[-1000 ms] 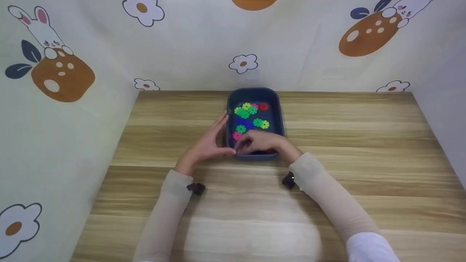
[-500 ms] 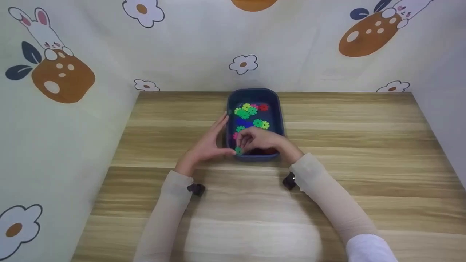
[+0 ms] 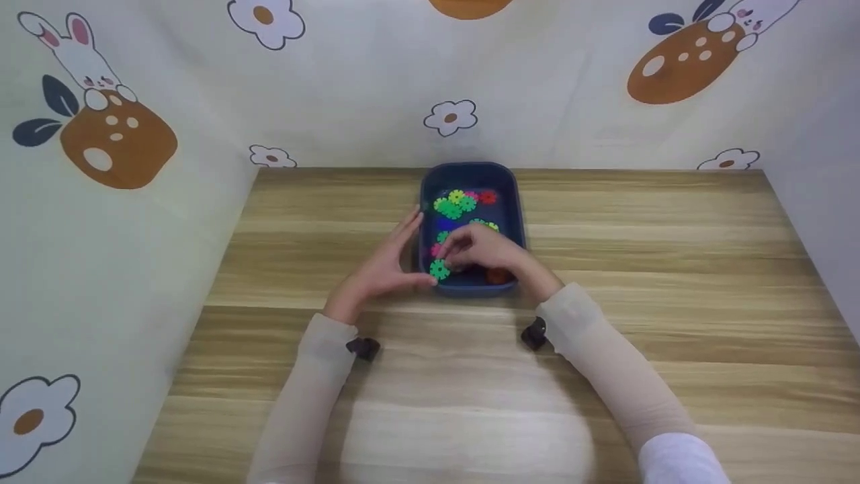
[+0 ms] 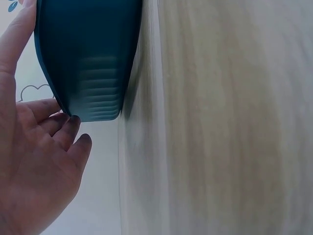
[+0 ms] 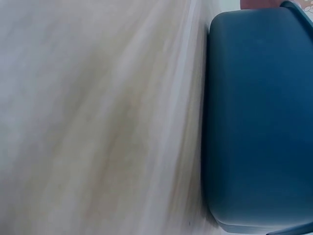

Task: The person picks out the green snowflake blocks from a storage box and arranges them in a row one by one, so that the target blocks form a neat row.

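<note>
A dark blue plastic tray [image 3: 474, 291] holds several small notched interlocking discs, among them a yellow disc [image 3: 457, 196], a red disc [image 3: 488, 197] and a pink disc [image 3: 436, 249]. Over the tray's near-left part, my right hand [image 3: 487, 249] pinches a green interlocking disc [image 3: 439, 270] at its fingertips. My left hand [image 3: 383, 265] rests against the tray's left side, fingers extended along the rim and thumb at the near-left corner. In the left wrist view, the fingers of the left hand [image 4: 46, 152] touch the tray's wall. The right wrist view shows only the tray's outer wall [image 5: 259, 117], with the right hand hidden.
The tray stands on a wood-grain table [image 3: 638, 269] close to the back edge. A patterned cloth [image 3: 349, 81] with rabbits and flowers hangs behind it. An orange disc [image 3: 498, 275] lies in the tray's near-right corner, under the right wrist.
The right hand has drawn up and away from the tray's near-left corner, with the green disc coming into view at its fingertips. The left hand has stayed in place.
</note>
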A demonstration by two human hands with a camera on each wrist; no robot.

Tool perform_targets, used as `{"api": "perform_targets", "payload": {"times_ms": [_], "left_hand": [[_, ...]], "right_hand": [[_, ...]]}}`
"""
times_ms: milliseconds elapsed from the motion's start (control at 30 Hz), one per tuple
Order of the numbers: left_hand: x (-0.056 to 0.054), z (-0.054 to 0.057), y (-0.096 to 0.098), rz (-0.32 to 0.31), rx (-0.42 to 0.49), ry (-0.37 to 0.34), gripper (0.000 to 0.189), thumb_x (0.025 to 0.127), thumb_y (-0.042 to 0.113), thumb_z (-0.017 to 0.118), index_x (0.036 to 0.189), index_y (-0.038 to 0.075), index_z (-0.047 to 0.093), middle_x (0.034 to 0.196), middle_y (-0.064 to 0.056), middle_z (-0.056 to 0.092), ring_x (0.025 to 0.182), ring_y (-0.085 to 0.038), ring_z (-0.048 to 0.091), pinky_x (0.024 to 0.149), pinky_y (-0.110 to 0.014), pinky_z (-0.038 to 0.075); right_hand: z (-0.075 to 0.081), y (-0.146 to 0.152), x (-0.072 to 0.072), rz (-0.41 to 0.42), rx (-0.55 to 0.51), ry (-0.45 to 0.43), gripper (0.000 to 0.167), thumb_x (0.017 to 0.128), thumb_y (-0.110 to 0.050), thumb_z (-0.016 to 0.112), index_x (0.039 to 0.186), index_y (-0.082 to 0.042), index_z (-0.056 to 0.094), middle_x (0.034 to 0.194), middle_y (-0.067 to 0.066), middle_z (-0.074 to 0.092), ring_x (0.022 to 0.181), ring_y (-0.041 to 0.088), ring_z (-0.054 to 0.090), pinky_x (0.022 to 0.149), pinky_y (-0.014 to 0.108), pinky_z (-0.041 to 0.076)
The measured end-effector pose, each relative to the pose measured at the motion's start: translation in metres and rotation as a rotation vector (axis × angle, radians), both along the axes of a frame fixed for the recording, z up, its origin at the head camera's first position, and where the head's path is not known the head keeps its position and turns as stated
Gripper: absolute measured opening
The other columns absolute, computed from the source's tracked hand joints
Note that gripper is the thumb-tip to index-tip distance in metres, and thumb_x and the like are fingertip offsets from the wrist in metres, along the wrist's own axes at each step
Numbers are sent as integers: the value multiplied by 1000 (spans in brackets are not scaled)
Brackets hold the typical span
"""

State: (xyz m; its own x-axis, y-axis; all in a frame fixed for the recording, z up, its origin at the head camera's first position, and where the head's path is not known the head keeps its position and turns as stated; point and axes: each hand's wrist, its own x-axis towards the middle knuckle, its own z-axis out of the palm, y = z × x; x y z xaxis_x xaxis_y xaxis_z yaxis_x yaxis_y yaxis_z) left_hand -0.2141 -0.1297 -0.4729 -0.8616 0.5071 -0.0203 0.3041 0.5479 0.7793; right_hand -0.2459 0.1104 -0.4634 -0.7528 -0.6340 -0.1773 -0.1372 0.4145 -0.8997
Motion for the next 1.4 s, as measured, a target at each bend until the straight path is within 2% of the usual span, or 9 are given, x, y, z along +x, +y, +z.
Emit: {"api": "perform_targets", "payload": {"times_ms": [200, 433, 767, 1000, 1233, 1400], "left_hand": [[0, 1, 1, 8, -3, -8, 113, 77, 44, 84, 162, 22, 12, 170, 0, 2, 156, -28, 10, 124, -56, 20], [-1, 3, 1, 1, -32, 9, 112, 78, 42, 84, 162, 20, 13, 170, -2, 4, 156, -27, 11, 124, -54, 20], [0, 3, 0, 11, -23, -14, 113, 77, 43, 84, 162, 25, 12, 170, 5, 1, 156, -24, 8, 124, -55, 19], [1, 3, 0, 19, -28, -19, 113, 77, 44, 84, 161, 27, 12, 170, 7, 0, 156, -23, 8, 124, -54, 20], [0, 3, 0, 13, -28, -11, 113, 77, 45, 84, 162, 24, 12, 170, 7, 0, 157, -23, 8, 125, -54, 20], [-1, 2, 0, 6, -13, -10, 114, 76, 41, 85, 161, 19, 14, 170, 4, 1, 157, -24, 7, 125, -53, 19]], "right_hand": [[2, 2, -1, -63, -28, 16, 17, 92, -10, 68, 105, -1, 75, 96, 13, 75, 78, 10, 67, 76, 24, 58], [7, 5, 0, -132, -39, 30, 15, 92, -12, 70, 103, -4, 76, 97, 12, 76, 79, 11, 69, 78, 27, 60], [14, 12, -4, -160, -69, 32, 16, 92, -9, 69, 105, -1, 75, 101, 17, 75, 81, 14, 71, 78, 30, 62], [22, 18, -4, -188, -82, 26, 18, 92, -8, 68, 106, 2, 74, 100, 20, 74, 79, 13, 70, 77, 27, 61], [30, 25, -6, -226, -131, 20, 21, 91, -6, 69, 108, 5, 72, 92, 10, 74, 79, 18, 71, 75, 26, 61], [32, 32, -9, -237, -171, 57, 21, 89, -4, 70, 106, 9, 72, 83, 1, 73, 72, 10, 68, 71, 25, 61]]}}
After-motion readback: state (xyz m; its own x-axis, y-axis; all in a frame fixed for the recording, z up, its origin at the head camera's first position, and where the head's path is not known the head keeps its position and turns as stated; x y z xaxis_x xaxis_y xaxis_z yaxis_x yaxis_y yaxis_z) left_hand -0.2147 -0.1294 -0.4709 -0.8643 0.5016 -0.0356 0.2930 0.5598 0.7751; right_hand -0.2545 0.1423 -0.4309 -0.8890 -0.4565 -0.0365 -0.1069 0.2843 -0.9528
